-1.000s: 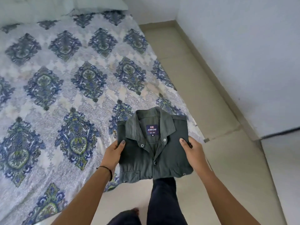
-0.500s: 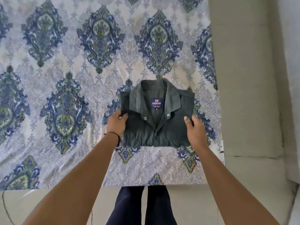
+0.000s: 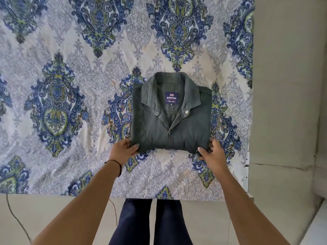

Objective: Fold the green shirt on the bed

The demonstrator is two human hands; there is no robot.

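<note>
The green shirt (image 3: 170, 121) lies flat on the bed (image 3: 74, 96) as a compact folded rectangle, collar away from me, with a blue label showing inside the neck. My left hand (image 3: 123, 150) pinches its near left corner, thumb on top. At the near right corner my right hand (image 3: 211, 152) grips the fabric the same way. Both forearms reach in from the bottom of the view.
The bedspread is white with blue and green medallions; its near edge (image 3: 141, 196) runs just in front of my dark trouser legs (image 3: 150, 221). Beige floor (image 3: 283, 85) lies to the right of the bed. A thin cable (image 3: 16, 220) trails on the floor at lower left.
The folded shirt went from held in the air beside the bed to lying flat on the bedspread. My hands slid from its sides down to its near corners.
</note>
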